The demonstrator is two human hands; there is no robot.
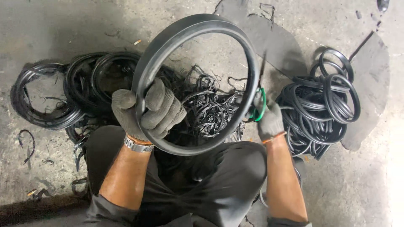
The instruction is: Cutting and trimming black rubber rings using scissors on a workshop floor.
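Centre-left, the gloved left hand has its fingers wrapped around the rubber ring, held up mid-frame. Centre-right, the right hand grips green-handled scissors at the rim; a slip could gouge the ring or nick the glove.

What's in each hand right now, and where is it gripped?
Left hand grips the black rubber ring on its left rim. Right hand holds green-handled scissors by the handles.

Rubber scraps fill the floor ahead, ring piles flank both sides; bare concrete lies beyond.
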